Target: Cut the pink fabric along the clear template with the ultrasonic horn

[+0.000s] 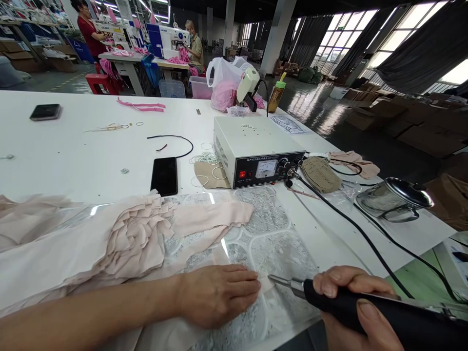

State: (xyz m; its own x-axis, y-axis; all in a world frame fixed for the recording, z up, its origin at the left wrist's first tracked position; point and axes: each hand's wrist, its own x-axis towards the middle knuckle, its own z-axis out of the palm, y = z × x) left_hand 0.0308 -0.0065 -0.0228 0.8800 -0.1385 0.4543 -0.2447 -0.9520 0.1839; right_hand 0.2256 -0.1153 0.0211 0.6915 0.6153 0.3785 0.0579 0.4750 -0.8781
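My left hand (221, 295) lies flat, fingers stretched out together, pressing on a pale pink fabric strip (267, 283) over a clear patterned plastic mat (281, 243). My right hand (376, 319) is wrapped around a black-handled handheld ultrasonic tool (340, 302). Its narrow metal tip points left, close to the strip's edge just beyond my left fingertips; whether it touches the cloth I cannot tell. Left of the mat's middle is a pile of overlapping pale pink fabric pieces (139, 239), with another folded piece (215, 217) beside it. My left forearm covers part of the cloth.
A white control box (256, 139) with a meter stands behind the mat, its black cable (343, 224) running rightward. Around it are a phone (164, 176), brown card pieces (321, 174), a metal lidded cup (397, 200) and scissors (109, 127). Two people work at sewing machines beyond.
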